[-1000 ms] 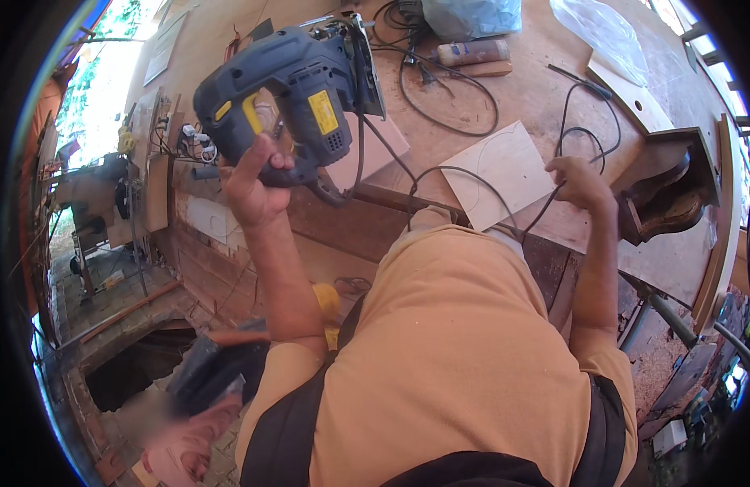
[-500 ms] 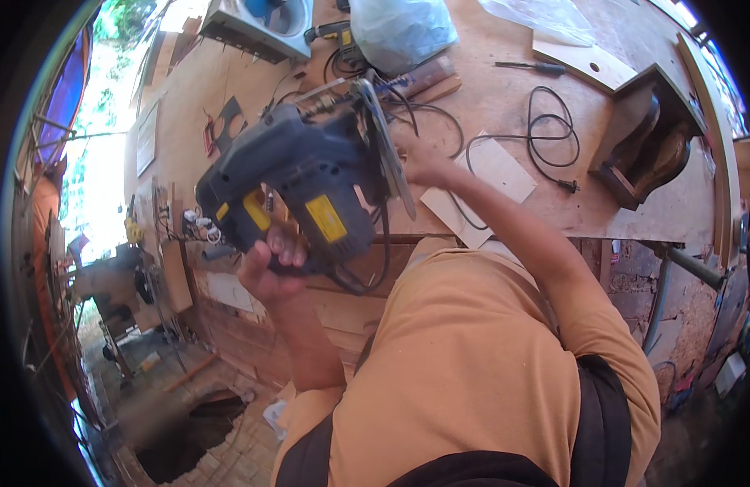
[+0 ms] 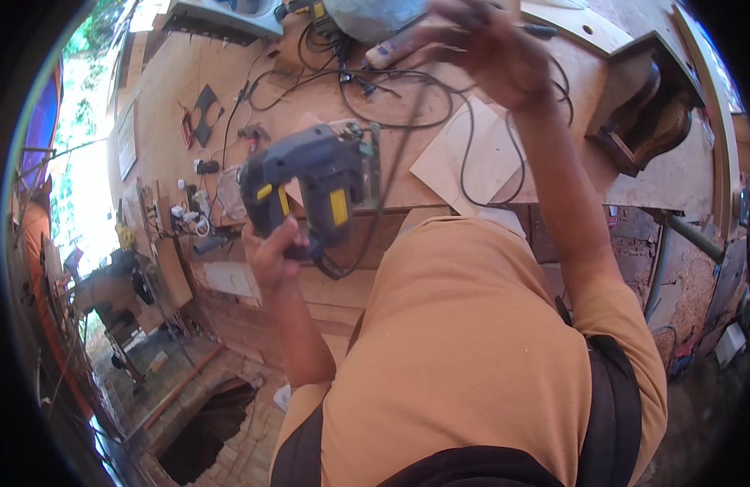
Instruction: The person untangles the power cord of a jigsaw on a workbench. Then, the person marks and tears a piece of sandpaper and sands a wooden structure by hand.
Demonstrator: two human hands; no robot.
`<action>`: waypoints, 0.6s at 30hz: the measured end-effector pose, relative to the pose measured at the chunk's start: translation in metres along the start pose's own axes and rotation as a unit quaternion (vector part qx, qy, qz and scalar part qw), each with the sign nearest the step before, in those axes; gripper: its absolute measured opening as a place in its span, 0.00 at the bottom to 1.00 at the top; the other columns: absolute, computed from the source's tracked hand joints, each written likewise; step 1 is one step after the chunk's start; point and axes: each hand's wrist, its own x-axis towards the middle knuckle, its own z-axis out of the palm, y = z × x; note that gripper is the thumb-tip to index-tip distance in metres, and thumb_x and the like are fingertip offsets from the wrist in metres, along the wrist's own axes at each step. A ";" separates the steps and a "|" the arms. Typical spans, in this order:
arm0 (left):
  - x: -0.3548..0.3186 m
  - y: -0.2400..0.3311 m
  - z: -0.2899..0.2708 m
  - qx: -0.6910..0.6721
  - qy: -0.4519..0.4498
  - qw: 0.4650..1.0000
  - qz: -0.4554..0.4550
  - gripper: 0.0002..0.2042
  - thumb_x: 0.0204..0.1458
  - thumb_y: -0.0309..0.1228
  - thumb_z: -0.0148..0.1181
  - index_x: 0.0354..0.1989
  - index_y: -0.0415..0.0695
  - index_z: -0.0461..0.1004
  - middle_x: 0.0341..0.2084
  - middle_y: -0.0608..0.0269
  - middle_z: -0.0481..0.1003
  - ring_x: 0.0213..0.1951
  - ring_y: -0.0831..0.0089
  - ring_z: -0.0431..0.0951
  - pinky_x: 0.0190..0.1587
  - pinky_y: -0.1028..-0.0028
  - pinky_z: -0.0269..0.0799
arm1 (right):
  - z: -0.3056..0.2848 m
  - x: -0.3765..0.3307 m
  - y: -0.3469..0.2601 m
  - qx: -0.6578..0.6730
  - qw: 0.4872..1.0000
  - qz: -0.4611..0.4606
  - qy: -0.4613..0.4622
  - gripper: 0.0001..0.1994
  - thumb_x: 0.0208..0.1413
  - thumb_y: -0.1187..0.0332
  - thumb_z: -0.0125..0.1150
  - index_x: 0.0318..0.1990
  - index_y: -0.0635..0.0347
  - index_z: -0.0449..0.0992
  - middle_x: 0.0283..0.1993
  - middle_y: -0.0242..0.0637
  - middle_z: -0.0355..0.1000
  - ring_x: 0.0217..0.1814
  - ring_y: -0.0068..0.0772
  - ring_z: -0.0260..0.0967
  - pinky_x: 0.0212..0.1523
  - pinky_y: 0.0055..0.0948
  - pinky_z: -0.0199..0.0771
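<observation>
A dark blue-grey jigsaw point(image 3: 298, 174) with yellow patches is held up in front of the bench edge. My left hand point(image 3: 273, 253) is closed round its handle, and its metal base plate faces right. From the jigsaw a black power cord point(image 3: 365, 253) loops down, then rises as a blurred line toward my right hand point(image 3: 500, 61). That hand is lifted over the bench, smeared by motion; whether its fingers grip the cord does not show. Beneath it lie a pale square board point(image 3: 470, 150) and a coil of black cord.
On the wooden bench point(image 3: 168, 154) are a dark wooden bracket point(image 3: 646, 105) at right, a pale bag point(image 3: 371, 16) and a bottle-like thing point(image 3: 391, 50) at the back. A red-handled tool point(image 3: 186, 128) and adapters point(image 3: 198, 215) lie left. A dark floor hole point(image 3: 204, 438) opens lower left.
The jigsaw has moved lower and farther from the camera, still in my left hand. My right hand has left the area beside its base plate and swung up and right.
</observation>
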 end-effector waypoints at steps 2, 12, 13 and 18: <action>0.010 -0.018 -0.020 -0.080 0.062 0.994 -0.033 0.10 0.46 0.20 0.62 0.36 0.34 0.71 0.22 0.60 0.71 0.20 0.74 0.71 0.24 0.72 0.71 | 0.002 -0.031 -0.023 0.044 0.995 -0.072 0.055 0.26 0.61 0.60 0.48 0.66 0.56 0.55 0.62 0.45 0.63 0.61 0.52 0.63 0.58 0.49 0.64; 0.058 -0.115 -0.108 -0.387 0.120 0.914 0.016 0.13 0.54 0.30 0.58 0.44 0.38 0.67 0.22 0.66 0.67 0.24 0.78 0.67 0.31 0.75 0.67 | -0.024 -0.131 -0.082 0.025 0.966 0.014 0.257 0.19 0.65 0.63 0.44 0.56 0.66 0.67 0.47 0.44 0.74 0.53 0.44 0.70 0.60 0.47 0.62; 0.063 -0.125 -0.113 -0.401 0.122 0.908 0.015 0.14 0.53 0.29 0.58 0.45 0.38 0.67 0.22 0.67 0.66 0.24 0.78 0.67 0.32 0.76 0.67 | -0.022 -0.135 -0.082 0.015 0.963 0.013 0.270 0.18 0.65 0.63 0.44 0.55 0.66 0.68 0.44 0.43 0.75 0.51 0.43 0.70 0.58 0.46 0.64; 0.085 -0.175 -0.133 -0.436 0.167 0.884 -0.039 0.06 0.52 0.28 0.57 0.29 0.45 0.65 0.21 0.67 0.65 0.23 0.76 0.67 0.28 0.76 0.67 | -0.009 -0.130 -0.074 -0.175 0.898 0.034 0.401 0.14 0.62 0.66 0.49 0.48 0.67 0.73 0.31 0.38 0.76 0.36 0.37 0.76 0.44 0.38 0.75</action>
